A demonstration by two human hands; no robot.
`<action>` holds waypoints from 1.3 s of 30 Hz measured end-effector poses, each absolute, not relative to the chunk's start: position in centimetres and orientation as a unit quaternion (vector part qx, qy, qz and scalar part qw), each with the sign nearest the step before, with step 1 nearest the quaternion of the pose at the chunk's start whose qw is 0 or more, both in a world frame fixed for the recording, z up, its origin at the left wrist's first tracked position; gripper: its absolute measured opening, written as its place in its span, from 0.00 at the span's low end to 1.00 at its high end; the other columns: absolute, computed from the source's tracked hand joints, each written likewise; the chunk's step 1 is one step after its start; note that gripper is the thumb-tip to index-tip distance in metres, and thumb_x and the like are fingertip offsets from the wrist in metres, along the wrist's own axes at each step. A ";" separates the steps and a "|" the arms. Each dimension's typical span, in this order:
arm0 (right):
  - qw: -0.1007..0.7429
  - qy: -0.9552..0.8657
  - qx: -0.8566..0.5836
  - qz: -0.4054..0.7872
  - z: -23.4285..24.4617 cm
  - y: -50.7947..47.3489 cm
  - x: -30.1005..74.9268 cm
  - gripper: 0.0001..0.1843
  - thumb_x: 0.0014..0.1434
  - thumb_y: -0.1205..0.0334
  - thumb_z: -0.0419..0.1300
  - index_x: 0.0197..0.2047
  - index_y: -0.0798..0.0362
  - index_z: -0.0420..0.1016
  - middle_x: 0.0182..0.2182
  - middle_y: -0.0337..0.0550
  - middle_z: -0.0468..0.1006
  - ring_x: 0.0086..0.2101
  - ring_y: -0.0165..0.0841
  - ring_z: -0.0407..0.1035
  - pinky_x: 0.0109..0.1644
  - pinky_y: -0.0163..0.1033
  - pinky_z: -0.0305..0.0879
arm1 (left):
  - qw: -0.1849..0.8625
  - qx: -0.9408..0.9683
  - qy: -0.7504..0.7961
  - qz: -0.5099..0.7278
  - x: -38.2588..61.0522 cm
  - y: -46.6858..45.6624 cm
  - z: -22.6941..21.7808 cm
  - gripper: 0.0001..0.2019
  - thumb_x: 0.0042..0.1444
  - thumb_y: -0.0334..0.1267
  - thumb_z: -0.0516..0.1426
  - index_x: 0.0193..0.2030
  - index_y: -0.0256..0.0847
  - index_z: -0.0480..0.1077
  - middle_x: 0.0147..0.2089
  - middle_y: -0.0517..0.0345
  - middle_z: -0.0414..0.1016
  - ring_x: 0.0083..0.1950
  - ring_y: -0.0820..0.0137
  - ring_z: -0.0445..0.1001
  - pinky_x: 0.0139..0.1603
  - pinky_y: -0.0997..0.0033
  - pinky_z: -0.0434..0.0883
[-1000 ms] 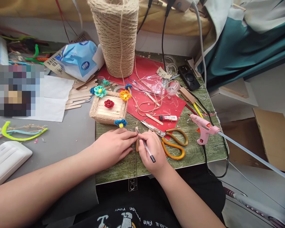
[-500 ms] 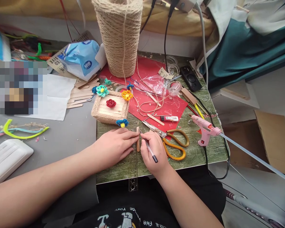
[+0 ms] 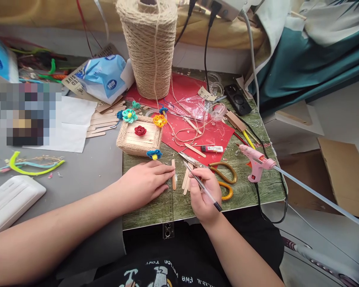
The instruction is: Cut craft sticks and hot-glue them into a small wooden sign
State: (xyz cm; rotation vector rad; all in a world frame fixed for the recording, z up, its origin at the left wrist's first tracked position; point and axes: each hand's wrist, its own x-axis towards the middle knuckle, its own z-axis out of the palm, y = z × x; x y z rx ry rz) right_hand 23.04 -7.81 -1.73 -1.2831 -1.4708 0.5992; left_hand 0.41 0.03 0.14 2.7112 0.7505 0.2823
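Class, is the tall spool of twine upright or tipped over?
Upright: the spool of twine stands on end, with its core's opening at the top and red paper showing around its base.

Teal curtain (image 3: pixel 311 75) beyond a green wood-grain tabletop (image 3: pixel 242 195)

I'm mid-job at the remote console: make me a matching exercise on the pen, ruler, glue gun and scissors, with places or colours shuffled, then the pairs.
1. Pen
2. Ruler
3. Glue gun
4. Scissors

A. Pink body
B. Overhangs the near edge of the table
C. Yellow-orange handles
D. Held in the right hand

Pairs: 1-D, 2-B, 3-A, 4-C
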 end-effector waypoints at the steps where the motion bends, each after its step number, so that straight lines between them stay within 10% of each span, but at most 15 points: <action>1: 0.528 -0.603 -0.539 0.259 -1.7 -8.0 23.0 0.09 0.69 0.67 0.60 0.51 0.47 0.74 0.40 0.45 0.76 0.43 0.40 0.72 0.49 0.50 0.70 | 0.157 0.947 0.262 0.100 0.4 0.0 0.1 0.19 0.71 0.40 0.57 0.64 0.38 0.74 0.66 0.51 0.77 0.58 0.59 0.77 0.58 0.56 0.80; 6: 0.513 -0.554 -0.554 0.351 -1.5 -9.6 22.9 0.04 0.72 0.65 0.58 0.42 0.48 0.72 0.33 0.39 0.72 0.31 0.33 0.67 0.37 0.42 0.65 | 0.162 0.946 0.262 0.097 0.3 0.1 0.0 0.19 0.71 0.41 0.57 0.65 0.39 0.74 0.67 0.52 0.76 0.59 0.59 0.77 0.60 0.56 0.79; 39: 0.400 -0.643 -0.559 0.337 -1.1 -8.9 22.5 0.05 0.70 0.65 0.59 0.39 0.49 0.72 0.30 0.38 0.73 0.32 0.34 0.68 0.40 0.43 0.66 | 0.174 0.943 0.268 0.097 0.2 0.0 -0.2 0.19 0.71 0.41 0.56 0.65 0.41 0.74 0.67 0.51 0.76 0.62 0.57 0.76 0.62 0.55 0.78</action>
